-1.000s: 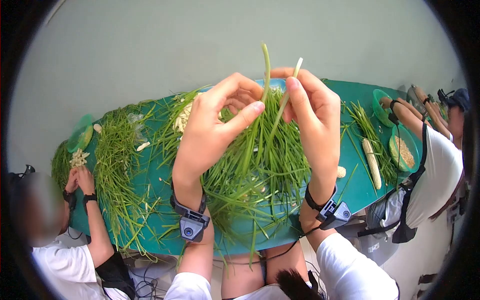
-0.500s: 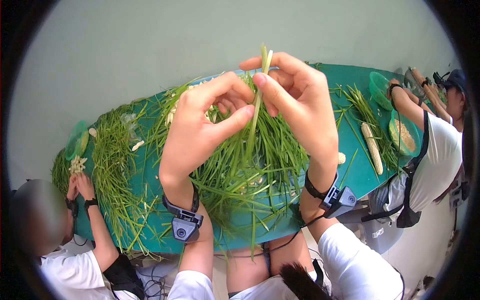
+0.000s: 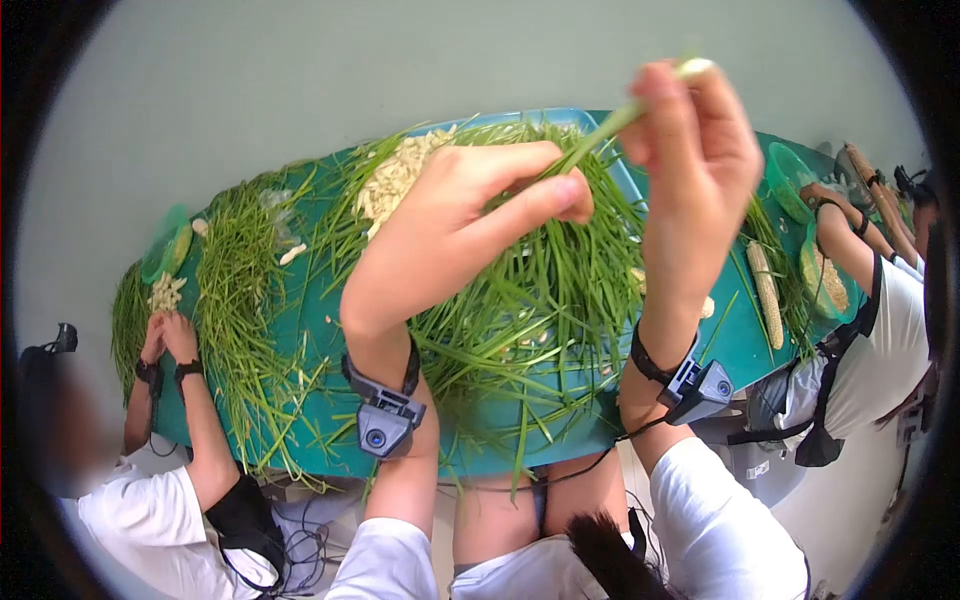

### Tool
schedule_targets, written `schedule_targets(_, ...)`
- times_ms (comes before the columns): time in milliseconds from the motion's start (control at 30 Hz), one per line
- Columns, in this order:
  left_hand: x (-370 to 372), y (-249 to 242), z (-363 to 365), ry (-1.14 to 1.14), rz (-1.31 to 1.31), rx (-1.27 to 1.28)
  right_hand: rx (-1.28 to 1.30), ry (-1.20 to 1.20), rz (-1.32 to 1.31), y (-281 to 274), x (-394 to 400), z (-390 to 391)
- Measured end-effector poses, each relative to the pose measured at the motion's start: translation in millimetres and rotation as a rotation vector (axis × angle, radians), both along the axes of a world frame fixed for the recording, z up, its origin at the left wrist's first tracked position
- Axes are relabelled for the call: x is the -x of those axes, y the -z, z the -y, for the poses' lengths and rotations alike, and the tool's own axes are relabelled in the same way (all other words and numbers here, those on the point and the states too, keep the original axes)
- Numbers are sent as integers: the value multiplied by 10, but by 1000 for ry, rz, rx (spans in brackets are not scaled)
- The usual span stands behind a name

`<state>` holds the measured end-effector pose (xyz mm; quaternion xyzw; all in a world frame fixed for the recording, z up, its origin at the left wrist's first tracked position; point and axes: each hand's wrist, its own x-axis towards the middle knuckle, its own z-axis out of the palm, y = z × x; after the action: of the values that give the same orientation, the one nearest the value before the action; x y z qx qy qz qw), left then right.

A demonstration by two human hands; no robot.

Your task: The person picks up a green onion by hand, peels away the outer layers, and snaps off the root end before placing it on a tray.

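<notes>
While the left hand (image 3: 475, 215) pinches a chive-like green stalk (image 3: 612, 122) between thumb and fingertips, the right hand (image 3: 700, 165), motion-blurred, grips its pale end higher up, so the stalk slants between them above the green table (image 3: 500, 458). Beneath spreads a heap of loose greens (image 3: 560, 270); just beyond are pale chopped pieces (image 3: 400, 172) and a blue tray's rim (image 3: 560, 112).
</notes>
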<state>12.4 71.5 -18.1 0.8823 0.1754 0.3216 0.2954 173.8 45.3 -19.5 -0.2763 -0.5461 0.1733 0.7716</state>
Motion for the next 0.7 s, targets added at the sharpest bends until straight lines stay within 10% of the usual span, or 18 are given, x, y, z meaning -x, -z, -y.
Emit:
schedule_targets(367, 19, 56, 23, 127, 328, 473, 171, -372, 246, 12, 72, 35)
schedule_targets(700, 197, 5, 6, 99, 205, 457, -84, 0, -164, -24, -302, 33)
